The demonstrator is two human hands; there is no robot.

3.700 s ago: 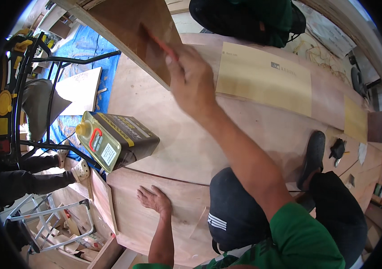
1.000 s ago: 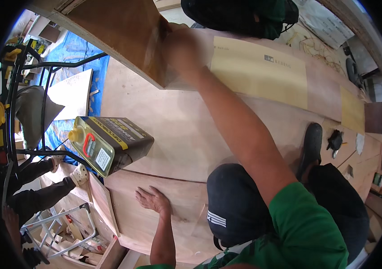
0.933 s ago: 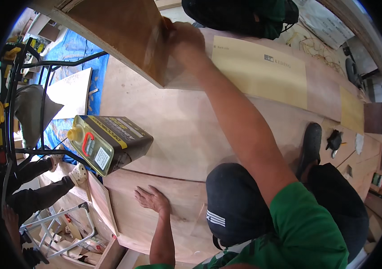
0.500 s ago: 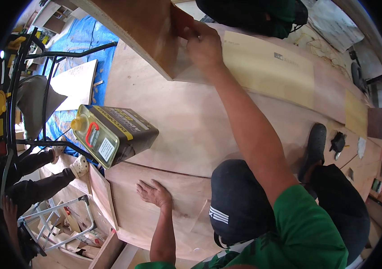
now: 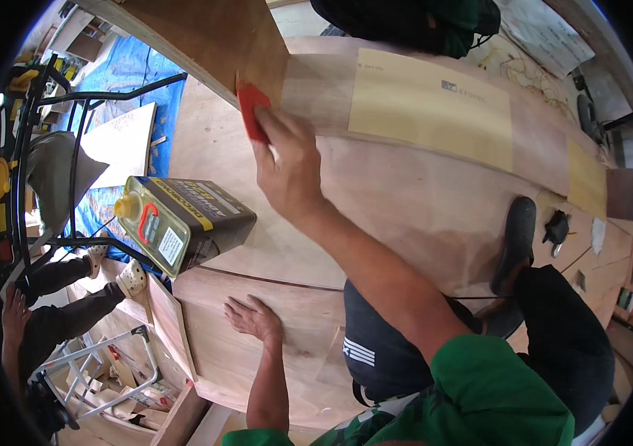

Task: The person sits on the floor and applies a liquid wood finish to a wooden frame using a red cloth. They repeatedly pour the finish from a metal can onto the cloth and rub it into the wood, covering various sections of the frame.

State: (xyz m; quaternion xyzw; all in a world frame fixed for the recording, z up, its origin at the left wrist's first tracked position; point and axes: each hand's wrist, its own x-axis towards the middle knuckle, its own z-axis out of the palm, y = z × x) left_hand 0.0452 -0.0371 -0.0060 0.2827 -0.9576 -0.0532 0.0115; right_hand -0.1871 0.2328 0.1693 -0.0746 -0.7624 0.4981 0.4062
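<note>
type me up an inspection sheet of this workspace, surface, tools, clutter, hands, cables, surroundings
Surface: pale plywood sheets, with a dark seam between two of them.
Job's things: red spreader near the edge of the brown board, contact unclear; metal can with a yellow cap on the plywood; yellow printed sheet.
Clutter: small black item at right; mixed scraps at lower left.
Hands: right hand grips the spreader; left hand lies spread on the plywood, holding nothing.
Cables: thin tangled strands at upper right, wire or string unclear.
Surroundings: blue tarp; stepladder; another person's legs at left.
</note>
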